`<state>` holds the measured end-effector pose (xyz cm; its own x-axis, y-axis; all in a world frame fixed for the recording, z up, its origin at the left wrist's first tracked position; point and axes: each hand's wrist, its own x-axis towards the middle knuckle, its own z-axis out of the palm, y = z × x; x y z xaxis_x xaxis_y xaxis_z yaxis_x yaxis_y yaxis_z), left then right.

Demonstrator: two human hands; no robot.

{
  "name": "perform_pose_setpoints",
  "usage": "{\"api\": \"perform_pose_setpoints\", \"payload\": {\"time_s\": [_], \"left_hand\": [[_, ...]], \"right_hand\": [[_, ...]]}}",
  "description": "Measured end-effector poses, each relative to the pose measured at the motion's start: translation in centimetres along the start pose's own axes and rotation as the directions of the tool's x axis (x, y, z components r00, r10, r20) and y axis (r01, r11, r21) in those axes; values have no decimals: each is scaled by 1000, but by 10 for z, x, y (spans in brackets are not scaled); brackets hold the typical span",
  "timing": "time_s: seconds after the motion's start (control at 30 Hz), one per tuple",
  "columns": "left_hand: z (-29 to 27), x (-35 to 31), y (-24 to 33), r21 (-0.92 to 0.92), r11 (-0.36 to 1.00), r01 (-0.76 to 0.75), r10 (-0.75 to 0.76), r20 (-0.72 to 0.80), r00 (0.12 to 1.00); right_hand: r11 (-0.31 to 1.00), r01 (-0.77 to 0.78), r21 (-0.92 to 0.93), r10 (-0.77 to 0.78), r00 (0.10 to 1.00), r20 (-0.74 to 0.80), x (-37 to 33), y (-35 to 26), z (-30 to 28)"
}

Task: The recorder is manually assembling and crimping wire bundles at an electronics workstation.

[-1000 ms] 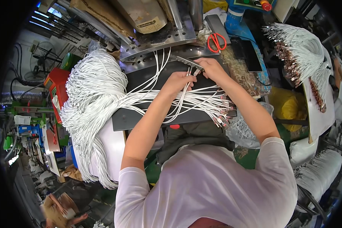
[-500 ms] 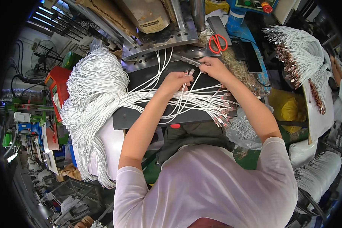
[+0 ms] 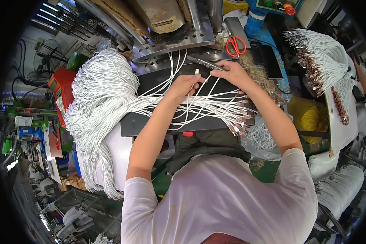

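Observation:
Near the middle of the black work plate (image 3: 148,124), my left hand (image 3: 184,87) is closed on a white cable; a small white connector end (image 3: 197,71) sticks up above its fingertips. To its right, my right hand (image 3: 233,75) grips a grey notched metal strip (image 3: 207,63) that points up and left. Another white cable (image 3: 214,86) runs up to the right thumb and fingertips. Beneath both hands lies a spread of white cables (image 3: 191,106), whose connector ends (image 3: 242,118) fan out toward my right forearm. The fingers partly hide where the cables are held.
A large white cable bundle (image 3: 103,81) hangs at the left. Beyond the hands stands a metal press (image 3: 173,44). Red-handled scissors (image 3: 235,46) and a dark phone-like slab (image 3: 271,62) lie back right. A bag of white scraps (image 3: 262,138) is below the right forearm.
The metal strip has tilted, its far end rising up and left. My left hand has turned slightly, and its connector end has shifted left and up. My right hand has moved a little to the right.

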<state>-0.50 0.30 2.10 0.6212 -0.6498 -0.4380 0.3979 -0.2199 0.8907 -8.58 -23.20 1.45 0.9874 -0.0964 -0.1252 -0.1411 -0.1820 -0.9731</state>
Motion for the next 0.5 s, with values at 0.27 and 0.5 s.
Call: {"api": "perform_pose_setpoints", "payload": {"time_s": [0.27,0.5], "left_hand": [[-5,5,14,116,976,186,-202,146,969],[0,7,7,104,986,127,-143,164,976]], "right_hand": [[999,44,8,-45,986,161,-4,0,2],[994,43,97,-60,982,182,2,4,1]]}}
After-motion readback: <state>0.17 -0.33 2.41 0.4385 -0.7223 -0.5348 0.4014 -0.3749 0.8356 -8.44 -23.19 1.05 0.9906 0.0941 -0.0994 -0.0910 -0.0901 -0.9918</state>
